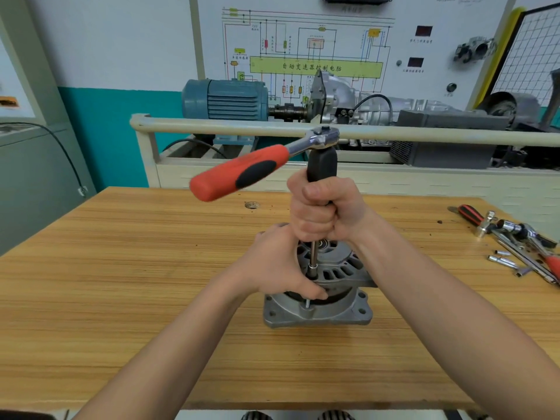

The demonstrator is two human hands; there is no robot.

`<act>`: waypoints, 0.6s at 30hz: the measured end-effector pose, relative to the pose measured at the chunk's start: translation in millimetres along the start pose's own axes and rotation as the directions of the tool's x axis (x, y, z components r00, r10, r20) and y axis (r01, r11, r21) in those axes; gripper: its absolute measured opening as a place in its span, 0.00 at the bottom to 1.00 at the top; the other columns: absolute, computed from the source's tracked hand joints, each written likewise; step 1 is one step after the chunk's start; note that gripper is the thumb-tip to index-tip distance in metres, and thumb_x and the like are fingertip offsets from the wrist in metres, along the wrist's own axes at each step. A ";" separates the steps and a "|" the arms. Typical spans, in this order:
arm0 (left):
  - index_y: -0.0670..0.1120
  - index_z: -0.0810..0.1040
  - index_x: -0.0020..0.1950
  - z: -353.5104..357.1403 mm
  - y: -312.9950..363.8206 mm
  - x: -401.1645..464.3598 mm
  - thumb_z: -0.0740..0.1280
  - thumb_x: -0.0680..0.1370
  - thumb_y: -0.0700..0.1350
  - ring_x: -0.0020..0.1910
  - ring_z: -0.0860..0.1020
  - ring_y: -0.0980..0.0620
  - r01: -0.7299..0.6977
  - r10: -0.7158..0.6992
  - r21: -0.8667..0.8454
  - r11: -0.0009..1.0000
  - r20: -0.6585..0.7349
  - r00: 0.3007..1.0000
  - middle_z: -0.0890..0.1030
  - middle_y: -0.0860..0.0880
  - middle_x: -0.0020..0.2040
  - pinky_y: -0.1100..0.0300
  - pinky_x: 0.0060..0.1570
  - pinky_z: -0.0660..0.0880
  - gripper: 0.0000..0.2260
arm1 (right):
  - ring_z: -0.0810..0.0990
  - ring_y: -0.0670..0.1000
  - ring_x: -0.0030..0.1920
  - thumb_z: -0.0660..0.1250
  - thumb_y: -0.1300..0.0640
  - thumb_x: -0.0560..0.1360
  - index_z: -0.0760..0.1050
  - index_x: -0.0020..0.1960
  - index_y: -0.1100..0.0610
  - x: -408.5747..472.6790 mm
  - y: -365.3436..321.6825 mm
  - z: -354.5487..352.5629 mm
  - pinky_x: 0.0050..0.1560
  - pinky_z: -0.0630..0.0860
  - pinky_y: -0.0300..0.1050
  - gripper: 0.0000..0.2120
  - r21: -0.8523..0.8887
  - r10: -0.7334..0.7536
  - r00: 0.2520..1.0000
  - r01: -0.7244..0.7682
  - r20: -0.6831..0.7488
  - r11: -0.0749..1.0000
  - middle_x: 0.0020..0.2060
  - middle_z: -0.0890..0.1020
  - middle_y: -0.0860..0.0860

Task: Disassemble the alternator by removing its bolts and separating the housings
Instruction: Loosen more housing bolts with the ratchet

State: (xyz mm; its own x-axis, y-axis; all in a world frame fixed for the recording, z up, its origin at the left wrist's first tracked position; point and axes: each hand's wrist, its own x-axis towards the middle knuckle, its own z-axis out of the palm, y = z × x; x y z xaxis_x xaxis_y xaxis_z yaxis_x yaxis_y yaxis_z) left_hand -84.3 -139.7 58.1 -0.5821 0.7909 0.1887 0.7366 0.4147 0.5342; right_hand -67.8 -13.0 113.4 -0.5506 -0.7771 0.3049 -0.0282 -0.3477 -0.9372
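A grey metal alternator (339, 275) stands upright on its square flange (318, 316) in the middle of the wooden table (121, 283). My right hand (321, 210) grips the black handle (321, 163) of a vertical extension driver whose thin shaft and socket (312, 262) sit on a bolt at the alternator's front edge. A ratchet (322, 136) with a red and black grip (239, 174) is attached on top of the handle and sticks out to the left. My left hand (281, 265) holds the alternator's left side, thumb against the housing beside the socket.
Loose tools lie at the table's right edge: a second red-handled ratchet (533, 237), an extension bar, several small sockets (503, 259) and a red and black screwdriver (469, 213). Behind the table runs a cream rail (212, 125) with a blue motor (224, 100) and gearbox rig.
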 end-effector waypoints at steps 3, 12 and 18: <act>0.51 0.65 0.73 -6.6 2.1 -3.8 0.77 0.58 0.62 0.72 0.64 0.48 -0.032 0.037 -0.093 0.995 0.059 0.998 0.71 0.52 0.70 0.44 0.71 0.61 0.47 | 0.59 0.45 0.18 0.67 0.58 0.76 0.61 0.32 0.55 -2.7 -0.2 0.7 0.20 0.57 0.32 0.19 -0.025 -0.020 0.999 0.020 -0.036 1.000 0.21 0.62 0.46; 0.39 0.83 0.45 -15.9 19.6 -14.6 0.73 0.72 0.37 0.44 0.84 0.52 -0.058 -0.061 -0.647 0.760 -0.159 0.985 0.86 0.46 0.40 0.64 0.51 0.77 0.03 | 0.74 0.46 0.33 0.74 0.54 0.67 0.73 0.35 0.55 -13.6 -11.4 29.8 0.39 0.72 0.36 0.10 -0.750 -0.479 0.651 -0.218 -0.589 0.625 0.29 0.74 0.46; 0.43 0.83 0.40 -8.7 24.1 -18.3 0.72 0.74 0.37 0.43 0.84 0.53 -0.104 -0.053 -0.636 0.765 -0.223 0.973 0.86 0.47 0.39 0.69 0.48 0.76 0.03 | 0.75 0.46 0.60 0.79 0.52 0.61 0.67 0.65 0.52 -28.3 -30.1 71.8 0.64 0.72 0.47 0.37 -0.827 -0.630 0.536 -0.333 -0.561 0.454 0.60 0.76 0.50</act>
State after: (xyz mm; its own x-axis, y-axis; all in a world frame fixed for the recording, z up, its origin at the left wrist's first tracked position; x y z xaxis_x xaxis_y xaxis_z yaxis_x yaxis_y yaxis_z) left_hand -58.9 -148.1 74.6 -0.6820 0.6479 0.3392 0.4050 -0.0515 0.9129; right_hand 8.5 -18.3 145.1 -0.7457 0.0971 0.6592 -0.5196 0.5345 -0.6666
